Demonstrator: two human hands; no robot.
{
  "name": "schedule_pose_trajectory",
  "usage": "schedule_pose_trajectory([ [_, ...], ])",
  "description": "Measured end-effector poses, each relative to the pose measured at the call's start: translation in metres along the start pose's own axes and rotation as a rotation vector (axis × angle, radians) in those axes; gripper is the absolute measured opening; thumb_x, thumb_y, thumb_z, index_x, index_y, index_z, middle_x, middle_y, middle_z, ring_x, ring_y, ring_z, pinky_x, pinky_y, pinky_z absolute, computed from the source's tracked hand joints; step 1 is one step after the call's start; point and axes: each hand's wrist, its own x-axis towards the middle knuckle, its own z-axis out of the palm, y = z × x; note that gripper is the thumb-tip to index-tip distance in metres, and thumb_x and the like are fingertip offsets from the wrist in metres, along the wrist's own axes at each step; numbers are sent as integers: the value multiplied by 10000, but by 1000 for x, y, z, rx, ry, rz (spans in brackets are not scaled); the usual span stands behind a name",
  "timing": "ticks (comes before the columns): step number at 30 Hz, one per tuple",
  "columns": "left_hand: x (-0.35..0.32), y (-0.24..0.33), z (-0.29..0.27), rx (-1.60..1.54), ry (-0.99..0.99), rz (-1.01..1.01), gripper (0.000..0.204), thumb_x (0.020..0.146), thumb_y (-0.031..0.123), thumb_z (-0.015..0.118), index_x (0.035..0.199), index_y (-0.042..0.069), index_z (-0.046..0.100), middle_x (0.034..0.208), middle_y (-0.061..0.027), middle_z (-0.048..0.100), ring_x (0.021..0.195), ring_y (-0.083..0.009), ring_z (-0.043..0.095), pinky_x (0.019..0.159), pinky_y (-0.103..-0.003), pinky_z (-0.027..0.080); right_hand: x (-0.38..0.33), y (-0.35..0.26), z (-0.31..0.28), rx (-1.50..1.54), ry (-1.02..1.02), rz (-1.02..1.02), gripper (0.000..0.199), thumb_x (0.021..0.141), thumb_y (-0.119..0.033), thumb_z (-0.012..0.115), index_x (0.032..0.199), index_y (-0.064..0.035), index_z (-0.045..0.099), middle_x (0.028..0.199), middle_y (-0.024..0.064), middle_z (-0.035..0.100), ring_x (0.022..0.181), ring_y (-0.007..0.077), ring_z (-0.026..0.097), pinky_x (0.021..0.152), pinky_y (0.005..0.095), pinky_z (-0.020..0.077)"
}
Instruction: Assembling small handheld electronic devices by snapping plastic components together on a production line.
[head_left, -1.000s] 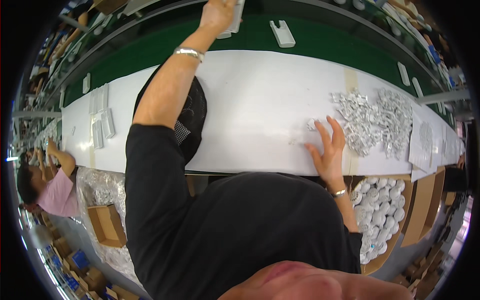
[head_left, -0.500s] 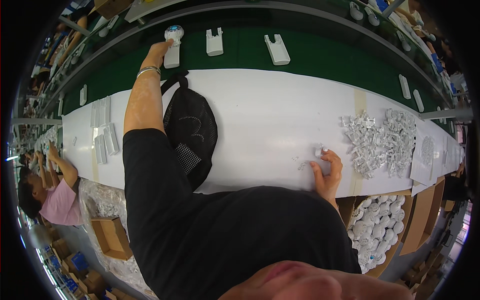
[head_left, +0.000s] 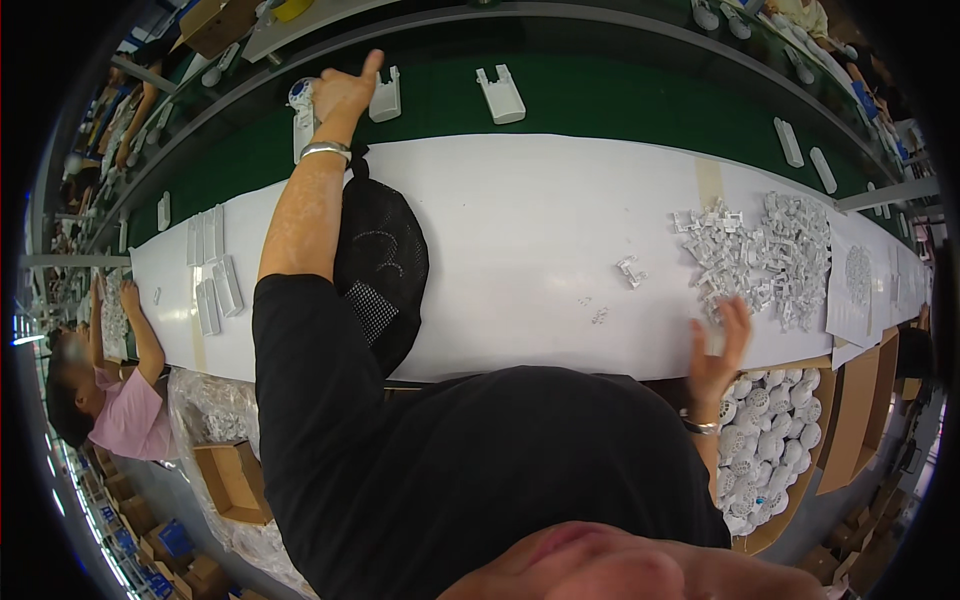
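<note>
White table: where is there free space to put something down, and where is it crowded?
The white table is bare between the black mesh bag and the pile of small white plastic parts, apart from a few stray pieces. It is crowded at that pile, where the right hand reaches, and at the white strips on the left.

— How many white plastic housings sit on the green belt?

— Two at twelve o'clock, one (head_left: 386, 97) beside the other (head_left: 502, 94), and two more at two o'clock (head_left: 788, 142).

— And the flat white strips at nine o'clock?

— About six (head_left: 212, 270); they overlap, so the count is rough.

— The small white clips at three o'clock?

— One heap (head_left: 762, 258), too many to count, with one stray clip (head_left: 630, 271) just beside it.
</note>
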Motion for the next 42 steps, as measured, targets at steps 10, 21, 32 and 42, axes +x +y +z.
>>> schedule_pose_trajectory([
  [10,7,-4,30,-61,-180,-187,885,652,502,764,1231,-72,417,1230,-215,537,1074,-352,581,934,-406,461,-228,239,-175,-1006,-31,1004,620,825,-411,654,1342,-117,481,1327,209,486,1164,399,506,971,466,420],
  [21,-133,122,-72,-558,-317,220,768,687,350,797,1168,-137,449,1049,-224,593,866,-267,629,773,-336,520,-207,309,-200,-563,-3,1082,641,718,-255,733,1306,-122,516,1280,268,488,1107,411,530,933,429,459],
  [32,-321,154,-71,-817,-824,323,647,811,361,683,1182,-125,471,1040,-244,578,880,-266,602,735,-314,511,-155,219,-213,123,525,953,490,834,-302,696,1243,-78,545,1145,142,613,929,239,620,743,315,554],
  [42,-381,106,-60,-869,-1386,195,526,845,248,677,1184,-122,520,1028,-212,599,852,-219,603,735,-248,489,17,48,-84,1499,-222,467,676,861,-237,599,1410,-11,275,1275,280,455,1160,397,519,814,366,556],
])
